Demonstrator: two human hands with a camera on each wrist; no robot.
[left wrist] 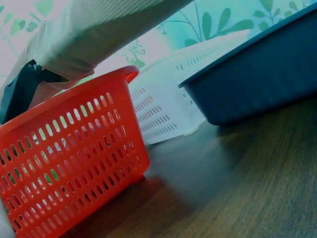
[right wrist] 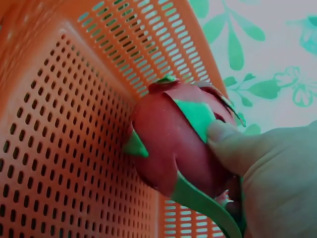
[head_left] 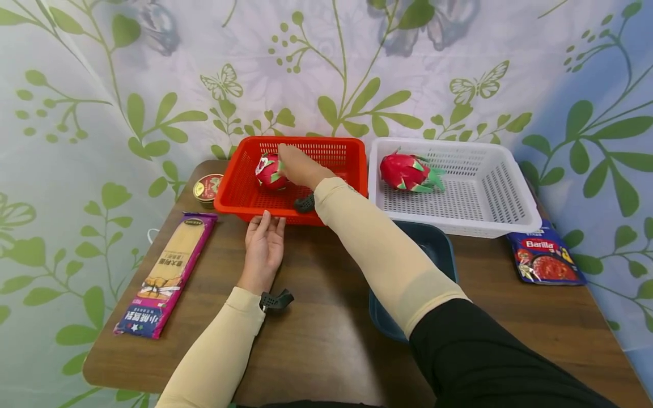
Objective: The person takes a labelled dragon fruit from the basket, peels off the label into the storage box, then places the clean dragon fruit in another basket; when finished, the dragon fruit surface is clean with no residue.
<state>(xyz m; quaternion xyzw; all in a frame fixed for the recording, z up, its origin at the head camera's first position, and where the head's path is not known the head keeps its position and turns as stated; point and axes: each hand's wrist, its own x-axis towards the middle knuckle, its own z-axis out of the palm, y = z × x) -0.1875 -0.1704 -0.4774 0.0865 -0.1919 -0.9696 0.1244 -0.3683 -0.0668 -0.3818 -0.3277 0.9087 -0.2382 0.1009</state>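
Note:
A pink dragon fruit (head_left: 269, 174) with green scales lies in the left part of the red basket (head_left: 352, 148). My right hand (head_left: 300, 166) reaches into that basket and grips the fruit; in the right wrist view the thumb (right wrist: 225, 141) presses on its side, while the other fingers are hidden. Below the front wall of the red basket, my left hand (head_left: 263, 246) is turned palm up, its fairly straight fingers touching the wall. A second dragon fruit (head_left: 403, 171) lies in the left part of the white basket (head_left: 502, 226).
A dark blue bin (head_left: 449, 249) stands before the white basket, partly behind my right arm. Left on the wooden table (head_left: 321, 340) are a spaghetti packet (head_left: 170, 275) and a round tin (head_left: 207, 187). A Barilla sauce pouch (head_left: 546, 255) lies at the right.

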